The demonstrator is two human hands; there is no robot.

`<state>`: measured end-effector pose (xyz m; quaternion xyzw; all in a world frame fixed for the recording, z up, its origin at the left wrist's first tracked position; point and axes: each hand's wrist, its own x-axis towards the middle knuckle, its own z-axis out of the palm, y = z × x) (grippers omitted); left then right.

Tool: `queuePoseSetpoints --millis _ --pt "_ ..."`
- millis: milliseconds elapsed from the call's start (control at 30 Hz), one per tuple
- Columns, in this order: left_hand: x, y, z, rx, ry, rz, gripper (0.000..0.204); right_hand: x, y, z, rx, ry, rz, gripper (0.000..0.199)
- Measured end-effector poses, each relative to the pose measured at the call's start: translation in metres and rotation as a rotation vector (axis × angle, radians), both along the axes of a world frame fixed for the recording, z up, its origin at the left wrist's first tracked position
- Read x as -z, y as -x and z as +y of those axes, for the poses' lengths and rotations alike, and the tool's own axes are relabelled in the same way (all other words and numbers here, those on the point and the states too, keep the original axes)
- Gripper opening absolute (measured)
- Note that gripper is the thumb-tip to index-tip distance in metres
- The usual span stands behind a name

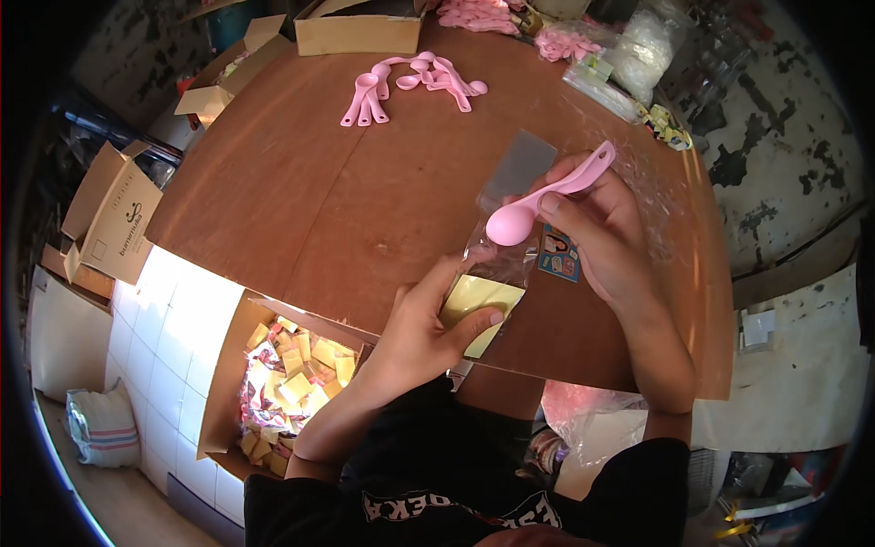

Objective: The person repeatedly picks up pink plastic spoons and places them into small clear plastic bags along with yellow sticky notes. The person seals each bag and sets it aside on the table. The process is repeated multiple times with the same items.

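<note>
Head view: we look down on a brown table [273, 182] with both hands over its near right part. The right hand [612, 239] is partly closed, thumb and fingers pinching a pink spoon [530, 208] by its handle. The spoon is tilted, its round bowl low to the left and the holed handle end high to the right; we cannot tell whether it is one spoon or several nested.

The left hand [424, 324] is half closed on a clear bag [501, 263], its thumb pressing a yellow card [478, 305] at the bag's lower part, with most of the other fingers hidden behind. The spoon's bowl is at the bag's upper end; we cannot tell whether the two touch.

Just beyond the spoon, a stack of clear sleeves [517, 166] lies on the table, and a small blue printed card [559, 255] lies beside the right hand. Near the far edge we see a group of pink spoons [366, 84], well apart from the hands, and an open carton [357, 34] behind them. A plump clear sack [645, 50] stands at the far right. Below the table's left edge, a box [219, 392] holds many yellow-carded packets [296, 387].
</note>
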<state>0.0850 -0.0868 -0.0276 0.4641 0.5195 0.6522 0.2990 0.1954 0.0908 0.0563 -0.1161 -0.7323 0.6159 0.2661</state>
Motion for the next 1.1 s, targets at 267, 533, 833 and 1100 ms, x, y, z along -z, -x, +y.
queuePoseSetpoints --millis 267,533,833,1100 --pt "0.004 -0.008 0.011 0.081 -0.137 0.076 0.058 -0.007 -0.010 0.010 -0.152 0.399 0.024 0.020" --pt "-0.001 -0.016 0.016 0.124 -0.144 -0.164 0.054 -0.014 -0.018 0.013 -0.172 0.340 0.066 0.025" --pt "-0.022 -0.010 0.024 0.061 -0.143 -0.187 0.024 -0.029 -0.021 -0.003 -0.044 0.145 0.037 0.027" --pt "-0.029 -0.011 0.026 0.049 -0.158 -0.169 0.012 -0.028 -0.021 -0.003 0.134 -0.137 0.155 0.052"
